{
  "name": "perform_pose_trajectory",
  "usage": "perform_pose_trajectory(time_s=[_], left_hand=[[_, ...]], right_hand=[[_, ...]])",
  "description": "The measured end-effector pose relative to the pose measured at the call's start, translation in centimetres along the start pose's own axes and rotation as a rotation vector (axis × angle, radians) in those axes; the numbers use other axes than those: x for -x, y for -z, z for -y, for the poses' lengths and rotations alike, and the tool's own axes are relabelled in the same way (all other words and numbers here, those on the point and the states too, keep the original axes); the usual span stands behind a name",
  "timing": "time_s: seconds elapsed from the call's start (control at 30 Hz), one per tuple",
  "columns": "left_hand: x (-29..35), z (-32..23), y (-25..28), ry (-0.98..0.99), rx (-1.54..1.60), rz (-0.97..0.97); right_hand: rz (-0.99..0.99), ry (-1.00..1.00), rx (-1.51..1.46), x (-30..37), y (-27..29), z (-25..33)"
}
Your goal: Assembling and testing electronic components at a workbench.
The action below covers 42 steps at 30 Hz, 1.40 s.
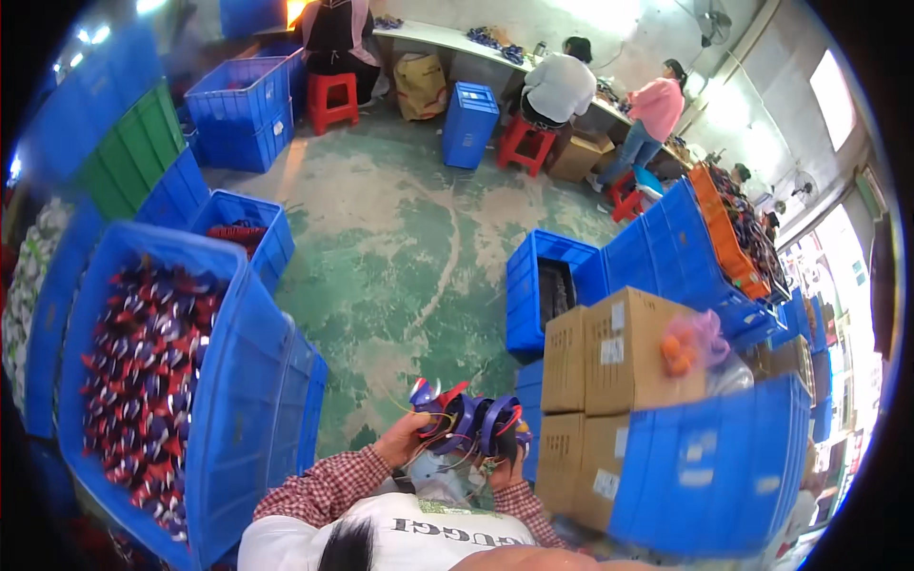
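Note:
In front of my body I hold a cluster of dark purple, rounded plastic parts with red and white pieces and thin loose wires. My left hand is closed on the cluster's left end, beside a purple, white and red piece. At the other end my right hand grips it from below, under a purple ring-shaped part; some of its fingers are hidden. The exact kind of these parts cannot be made out. Both forearms wear red-and-white checked sleeves.
Close on my left stands a blue crate heaped with purple, red and white parts. Stacked cartons and a blue crate are at my right. Several people sit or stand along a far workbench, with red stools on the green floor.

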State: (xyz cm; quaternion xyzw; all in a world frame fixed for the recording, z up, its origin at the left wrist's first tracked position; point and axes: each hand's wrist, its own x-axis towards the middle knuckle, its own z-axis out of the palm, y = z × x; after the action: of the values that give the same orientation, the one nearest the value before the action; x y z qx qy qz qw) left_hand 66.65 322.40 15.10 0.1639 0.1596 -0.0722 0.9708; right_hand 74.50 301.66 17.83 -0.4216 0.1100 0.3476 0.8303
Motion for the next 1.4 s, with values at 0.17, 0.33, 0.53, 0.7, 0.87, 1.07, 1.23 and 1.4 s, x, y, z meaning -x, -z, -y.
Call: perform_pose_trajectory(time_s=[0.17,0.33,0.53,0.7,0.87,1.07,1.23,1.4], left_hand=[[-12.8,-9.5,-2.4,-0.113,0.014,0.044],[-25.5,-19.6,-3.4,-0.193,0.057,0.054],[-34.9,-36.8,-2.6,-0.331,-0.003,-0.135],[-45.9,-51.0,1.4,-0.435,0.189,-0.206],[-58.3,-66.3,3.6,-0.326,0.178,-0.116],[-73.4,-80.0,-1.8,-0.081,0.071,-0.041],[-86.8,-91.1,-3.8,-0.024,-0.036,-0.007],[-96.1,-101.5,-2.6,-0.015,-0.072,-0.101]], right_hand=[[0.01,0.04,-0.03,-14.7,-5.5,6.6],[0.106,0.046,0.13,-30.2,-12.2,13.7],[0.414,-0.036,0.097,-50.8,-21.9,18.5],[0.43,-0.285,0.169,-72.2,-28.4,20.2],[0.332,-0.157,0.161,-85.8,-36.6,22.7],[0.097,0.106,0.26,-95.8,-44.5,32.5],[-0.021,0.059,0.022,-110.2,-45.8,35.8],[0.045,0.051,-0.102,-124.1,-50.8,38.5]])
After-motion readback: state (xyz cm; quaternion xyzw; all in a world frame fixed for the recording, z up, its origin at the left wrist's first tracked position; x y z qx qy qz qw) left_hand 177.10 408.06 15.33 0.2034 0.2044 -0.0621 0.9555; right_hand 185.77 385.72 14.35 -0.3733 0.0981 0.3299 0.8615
